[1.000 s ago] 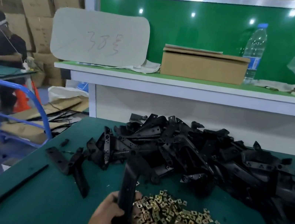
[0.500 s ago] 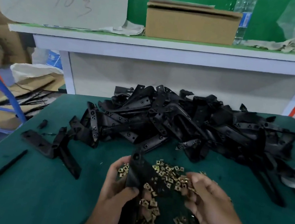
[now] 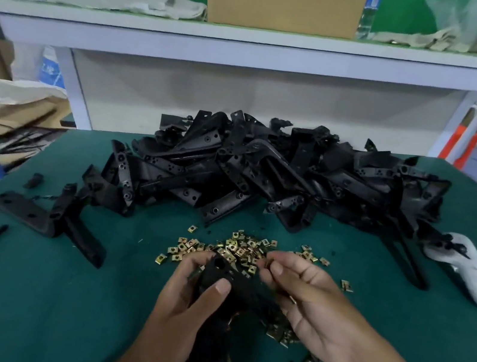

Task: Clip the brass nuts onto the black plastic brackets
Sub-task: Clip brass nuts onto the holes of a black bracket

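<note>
On the green-matted bench [image 3: 21, 302], we see the left hand [image 3: 189, 296] grip a black plastic bracket [image 3: 224, 279]; the right hand [image 3: 302, 302] pinches something small, scattered brass nuts [image 3: 238, 247] beneath.

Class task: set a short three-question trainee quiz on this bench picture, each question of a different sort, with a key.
1. True or false: the left hand grips a black bracket.
2. The loose brass nuts lie: A) in the cardboard box; B) on the green mat; C) on the shelf.
3. Fill in: the big bracket pile lies ____ the nuts, away from the person.

Key: 1 true; 2 B; 3 beyond.
</note>
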